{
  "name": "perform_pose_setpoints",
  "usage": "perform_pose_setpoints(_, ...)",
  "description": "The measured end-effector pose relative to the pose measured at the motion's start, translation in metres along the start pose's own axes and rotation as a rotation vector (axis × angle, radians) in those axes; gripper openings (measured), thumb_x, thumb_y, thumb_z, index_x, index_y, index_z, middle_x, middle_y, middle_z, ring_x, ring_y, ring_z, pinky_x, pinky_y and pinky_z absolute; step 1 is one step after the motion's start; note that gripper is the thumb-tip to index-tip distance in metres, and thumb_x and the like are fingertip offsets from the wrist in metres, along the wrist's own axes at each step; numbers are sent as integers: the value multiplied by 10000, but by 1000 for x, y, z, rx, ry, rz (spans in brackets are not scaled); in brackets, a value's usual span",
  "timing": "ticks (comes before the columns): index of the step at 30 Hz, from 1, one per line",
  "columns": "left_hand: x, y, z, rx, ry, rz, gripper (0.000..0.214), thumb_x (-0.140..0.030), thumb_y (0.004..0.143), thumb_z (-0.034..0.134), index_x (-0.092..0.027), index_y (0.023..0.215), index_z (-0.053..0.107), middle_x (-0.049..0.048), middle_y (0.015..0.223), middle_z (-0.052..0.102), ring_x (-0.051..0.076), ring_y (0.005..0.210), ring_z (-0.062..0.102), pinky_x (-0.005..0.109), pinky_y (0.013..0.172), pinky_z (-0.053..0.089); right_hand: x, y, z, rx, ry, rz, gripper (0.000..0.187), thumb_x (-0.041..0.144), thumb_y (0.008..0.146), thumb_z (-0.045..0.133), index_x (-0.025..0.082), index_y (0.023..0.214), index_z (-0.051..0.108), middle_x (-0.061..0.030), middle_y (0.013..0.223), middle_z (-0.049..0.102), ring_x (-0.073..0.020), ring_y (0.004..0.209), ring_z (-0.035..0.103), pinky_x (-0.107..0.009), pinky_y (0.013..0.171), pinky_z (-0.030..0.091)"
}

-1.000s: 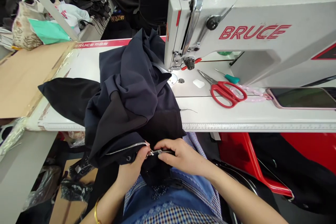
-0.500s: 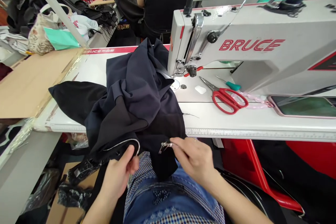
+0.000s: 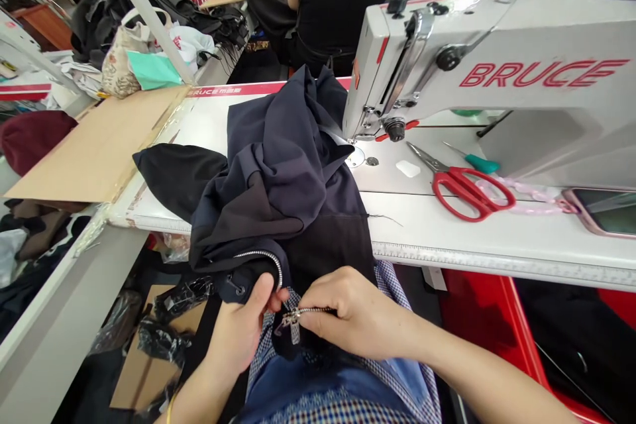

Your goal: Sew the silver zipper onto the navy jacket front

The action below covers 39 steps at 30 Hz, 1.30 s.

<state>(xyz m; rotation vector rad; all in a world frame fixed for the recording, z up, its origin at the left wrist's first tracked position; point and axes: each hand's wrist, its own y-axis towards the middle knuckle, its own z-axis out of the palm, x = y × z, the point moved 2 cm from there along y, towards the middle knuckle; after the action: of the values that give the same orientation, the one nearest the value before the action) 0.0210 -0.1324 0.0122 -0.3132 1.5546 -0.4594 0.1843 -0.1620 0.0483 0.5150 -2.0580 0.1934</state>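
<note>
A dark navy garment (image 3: 283,172) is heaped on the white sewing table (image 3: 477,235) and hangs over its front edge into my lap. My left hand (image 3: 243,334) pinches the garment's hem where a silver zipper edge (image 3: 263,256) curves round. My right hand (image 3: 348,315) is closed on the other zipper half, its metal slider (image 3: 289,321) sticking out beside my fingertips. The two hands almost touch. The white BRUCE sewing machine (image 3: 497,73) stands at the right, its needle area next to the garment.
Red-handled scissors (image 3: 467,187), a teal tool (image 3: 479,163), a pink chain and a phone (image 3: 603,211) lie on the table at the right. A cardboard sheet (image 3: 99,146) lies at the left. A person in black sits behind the table. Bags and plastic lie below left.
My hands, apart half a second ago, have come together again with the two zipper halves. My head has turned left, shifting the machine and scissors to the right.
</note>
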Motion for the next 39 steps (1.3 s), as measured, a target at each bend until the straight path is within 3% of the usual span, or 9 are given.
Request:
perform_pose_setpoints(6, 5, -4, 0, 32, 201, 201, 318, -463, 693, 613, -172, 808, 669, 65, 808, 667, 241, 882, 606, 341, 810, 486, -7, 12, 9, 3, 15, 107, 199, 107, 776, 493, 161, 651, 638, 33, 561, 570, -61, 501, 485, -173, 523, 321)
perform_pose_setpoints(12, -2, -7, -1, 27, 438, 268, 247, -447, 703, 601, -220, 745, 688, 45, 716, 666, 238, 811, 616, 343, 831, 477, -11, 13, 12, -3, -1, 158, 222, 104, 757, 494, 140, 555, 578, 41, 501, 512, -47, 461, 438, -175, 497, 290)
perform_pose_setpoints(18, 18, -3, -15, -63, 591, 444, 247, -383, 704, 622, -228, 887, 676, 51, 886, 668, 252, 918, 585, 372, 928, 416, -12, 15, 12, 10, 84, 207, 222, 96, 742, 491, 146, 557, 602, 56, 465, 471, -43, 437, 382, -179, 483, 276)
perform_pose_setpoints(21, 21, 0, -20, -43, 642, 522, 221, -330, 636, 686, -237, 836, 689, 49, 831, 676, 267, 917, 587, 378, 953, 395, -13, 14, 12, 33, 144, 247, 213, 93, 732, 493, 148, 579, 631, 56, 459, 482, -44, 430, 377, -176, 482, 287)
perform_pose_setpoints(26, 13, 4, -17, 188, 609, 334, 124, -331, 636, 670, -246, 724, 692, 46, 728, 677, 261, 831, 621, 380, 930, 411, -20, 10, 4, -49, 198, 260, 204, 126, 758, 488, 135, 582, 592, 57, 470, 450, -41, 448, 403, -155, 471, 295)
perform_pose_setpoints(28, 12, 6, -20, 145, 549, 246, 165, -365, 665, 646, -225, 744, 684, 51, 762, 676, 252, 837, 617, 374, 888, 442, -22, 9, 2, -63, 206, 252, 201, 132, 763, 486, 136, 574, 554, 61, 471, 425, -38, 446, 390, -150, 453, 281)
perform_pose_setpoints(32, 15, 10, -25, -99, 343, 180, 298, -455, 665, 640, -182, 785, 658, 52, 805, 662, 239, 858, 602, 366, 840, 468, -20, 9, 11, -18, 160, 180, 220, 105, 737, 483, 141, 519, 475, 62, 472, 402, -36, 440, 369, -159, 460, 274)
perform_pose_setpoints(39, 12, 3, -8, -105, 409, 273, 314, -499, 664, 621, -187, 699, 629, 40, 721, 639, 232, 792, 607, 351, 782, 495, -15, 18, 21, -23, 121, 195, 244, 108, 729, 480, 141, 494, 426, 63, 460, 399, -39, 446, 352, -173, 474, 256)
